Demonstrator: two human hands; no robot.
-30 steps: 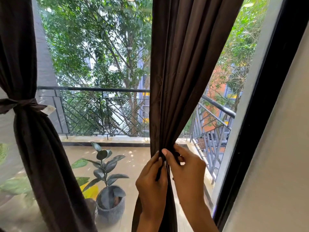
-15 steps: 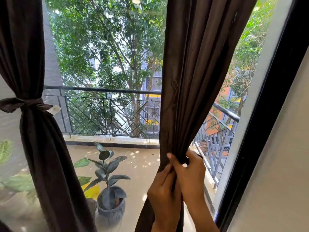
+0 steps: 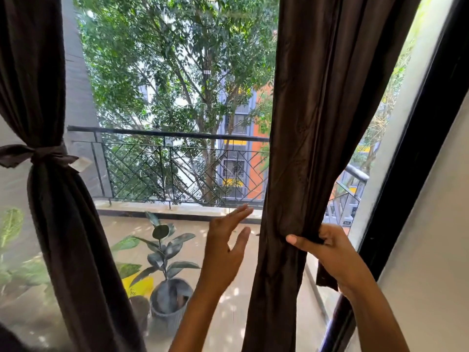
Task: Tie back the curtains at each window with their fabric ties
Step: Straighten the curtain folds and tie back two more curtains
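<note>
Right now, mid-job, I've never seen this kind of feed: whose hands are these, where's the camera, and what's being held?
There is one picture, from a camera worn on a person's head, looking forward and down at a window. No machine: these are bare hands. The right hand grips the gathered right curtain. The left hand is open beside it, touching nothing. The left curtain is already bound with its fabric tie. Outside are a balcony railing and a potted plant.
</note>
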